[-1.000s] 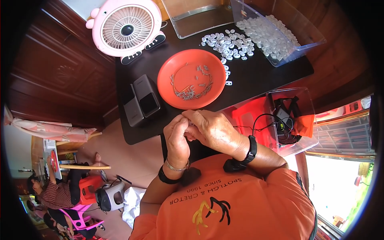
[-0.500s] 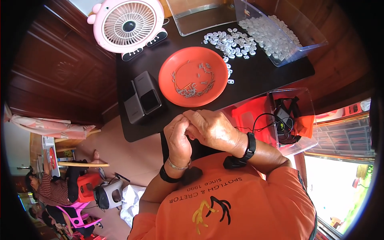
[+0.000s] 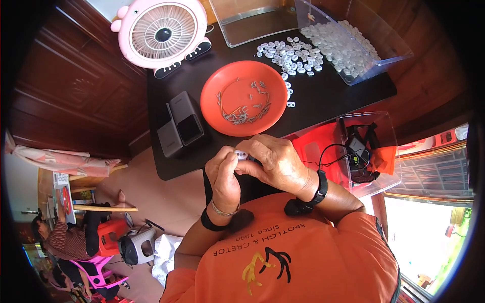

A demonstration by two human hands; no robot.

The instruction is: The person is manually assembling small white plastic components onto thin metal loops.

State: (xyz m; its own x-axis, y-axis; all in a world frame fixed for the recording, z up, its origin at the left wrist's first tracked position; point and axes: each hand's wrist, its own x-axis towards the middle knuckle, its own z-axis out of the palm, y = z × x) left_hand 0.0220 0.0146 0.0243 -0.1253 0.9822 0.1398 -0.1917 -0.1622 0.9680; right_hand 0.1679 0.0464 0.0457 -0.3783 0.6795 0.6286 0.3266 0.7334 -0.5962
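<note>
White piece (image 3: 241,155) is being pinched by the left hand (image 3: 224,179), seemingly for steadiness, while the right hand (image 3: 276,162) is touching its other side, its grip impossible to tell.

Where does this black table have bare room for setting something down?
Widest: tabletop right of the orange plate, bounded by white pieces, clear bin and near edge. Smaller: between pink fan and grey devices. Crowded: far right, pieces beside bin.
</note>
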